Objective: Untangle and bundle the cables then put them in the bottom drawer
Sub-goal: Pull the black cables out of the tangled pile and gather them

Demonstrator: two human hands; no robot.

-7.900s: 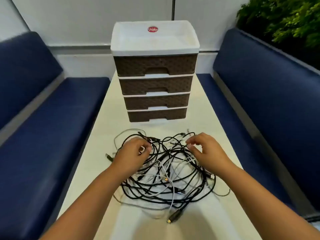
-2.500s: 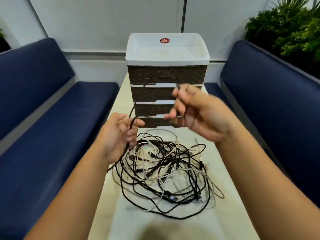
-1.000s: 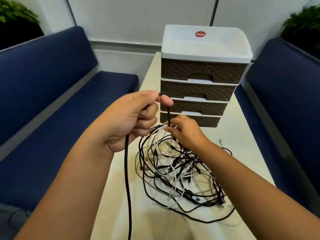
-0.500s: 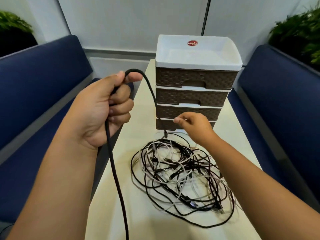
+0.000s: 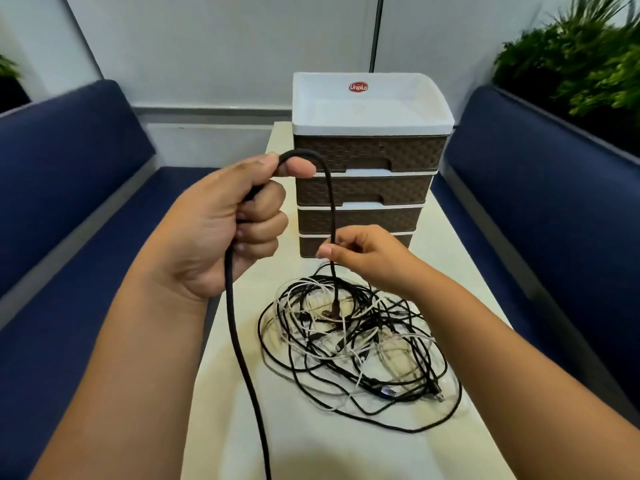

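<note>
Fingers, head view: those of my left hand (image 5: 221,230) are curled round a thick black cable (image 5: 242,355), thumb pressing it over the forefinger at the top of its arch. Right hand (image 5: 360,252): fingertips pinch the same cable lower down, just above the pile.

Cable: one end hangs off the table's (image 5: 450,244) near edge; the other drops into the tangle of cables (image 5: 353,344), black and white, lying on the table in front of the drawer unit (image 5: 367,188).

Bottom drawer (image 5: 403,241): closed, partly behind my right hand.

Step in hand, by my reckoning: drawing this cable free. Best done by feeding it slowly through the right pinch, lifting straight up, and stopping if the plug catches a loop.
</note>
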